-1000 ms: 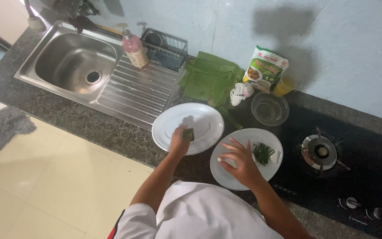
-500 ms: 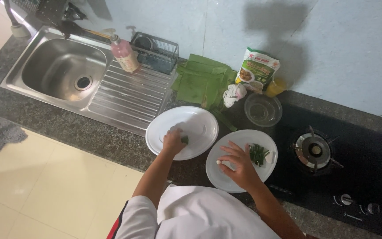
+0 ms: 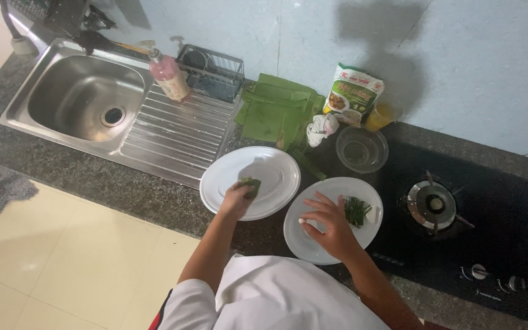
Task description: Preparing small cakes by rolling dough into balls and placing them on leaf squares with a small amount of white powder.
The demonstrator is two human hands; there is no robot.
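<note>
— Where are the hands?

— The left hand (image 3: pixel 238 197) rests on the near edge of a white plate (image 3: pixel 276 165), its fingers pinched round a small folded green leaf piece (image 3: pixel 252 185). The right hand (image 3: pixel 328 223) lies spread and loose over a second white plate (image 3: pixel 307 241), fingertips beside a small white lump (image 3: pixel 302 221) at its rim; whether it grips that lump I cannot tell. Chopped green stalks (image 3: pixel 355 209) sit on the same plate, just past the fingers.

— And packages?

— One upright packet (image 3: pixel 354 95) leans against the pale wall behind an empty glass bowl (image 3: pixel 362 148): white with a green top band, a red corner mark and a food picture (print too small to matter). A small yellow cup or jar (image 3: pixel 379 116) stands touching its right side. By the steel sink (image 3: pixel 62 101), a pink bottle (image 3: pixel 169 76) stands on the ribbed drainer, next to a dark wire rack (image 3: pixel 212 70).

— Anything between?

— Folded green leaves (image 3: pixel 279 110) are stacked behind the left plate, a crumpled white cloth (image 3: pixel 322 127) at their right edge. A gas burner (image 3: pixel 433 206) sits on the dark hob, right of the plates.
</note>
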